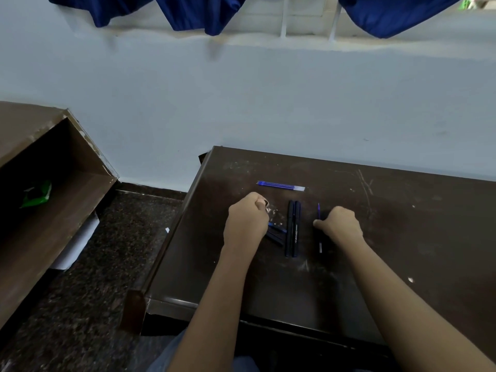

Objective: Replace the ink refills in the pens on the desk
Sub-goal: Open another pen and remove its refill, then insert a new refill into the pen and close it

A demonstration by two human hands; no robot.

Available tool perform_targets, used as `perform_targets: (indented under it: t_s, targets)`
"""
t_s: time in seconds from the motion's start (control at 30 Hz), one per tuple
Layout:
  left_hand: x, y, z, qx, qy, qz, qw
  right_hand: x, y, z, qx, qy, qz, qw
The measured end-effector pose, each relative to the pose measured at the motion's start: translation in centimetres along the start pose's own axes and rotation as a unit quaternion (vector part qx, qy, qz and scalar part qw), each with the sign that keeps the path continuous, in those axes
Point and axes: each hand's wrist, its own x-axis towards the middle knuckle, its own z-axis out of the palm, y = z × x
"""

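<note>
On the dark brown desk (389,237) two black pens (292,232) lie side by side, pointing away from me. Several blue refills (280,185) lie in a row farther back. My left hand (248,218) is curled and pinches a small dark pen part near its fingertips; dark pen pieces (276,234) lie partly under it. My right hand (339,222) grips a thin blue refill (318,210) that sticks out past the fingers, with its pale end (320,247) showing below the hand.
The desk's left edge (171,237) drops to a dark speckled floor (94,291). A brown shelf unit (53,183) holding a green packet (37,194) stands at the left. A pale wall (268,103) runs behind the desk, with blue curtains (201,12) hanging above.
</note>
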Motion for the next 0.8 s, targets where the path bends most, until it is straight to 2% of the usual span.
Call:
perform_targets:
  t_s: [0.13, 0.27, 0.33, 0.4, 0.47, 0.53, 0.63, 0.8]
  targets:
    - [0.3, 0.9, -0.3, 0.008, -0.045, -0.052, 0.998, -0.5, 0.4, 0.2, 0.010, -0.005, -0.010, 1.000]
    - [-0.2, 0.5, -0.3, 0.016, -0.038, -0.026, 0.999, -1.1, 0.0, -0.2, -0.023, -0.027, -0.036, 0.999]
    - [-0.2, 0.3, -0.3, 0.023, -0.042, -0.040, 0.998, -1.4, -0.6, -1.0, 0.064, -0.034, -0.067, 0.995]
    - [0.0, 0.3, -0.4, 0.029, -0.066, -0.060, 0.996, -2.1, -1.7, -1.9, 0.244, -0.029, -0.082, 0.966]
    - [0.2, 0.4, -0.4, 0.031, -0.088, -0.068, 0.993, -3.1, -2.6, -2.8, 0.404, 0.004, -0.125, 0.906]
    - [0.3, 0.4, -0.3, 0.020, -0.094, -0.066, 0.993, -4.2, -3.2, -3.2, 0.495, 0.028, -0.167, 0.852]
    - [0.3, 0.4, -0.2, 0.012, -0.096, -0.057, 0.994, -5.7, -4.0, -3.1, 0.547, 0.018, -0.208, 0.811]
    - [0.6, 0.2, -0.3, 0.001, -0.116, -0.030, 0.993, -7.2, -5.5, -2.6, 0.547, -0.015, -0.243, 0.801]
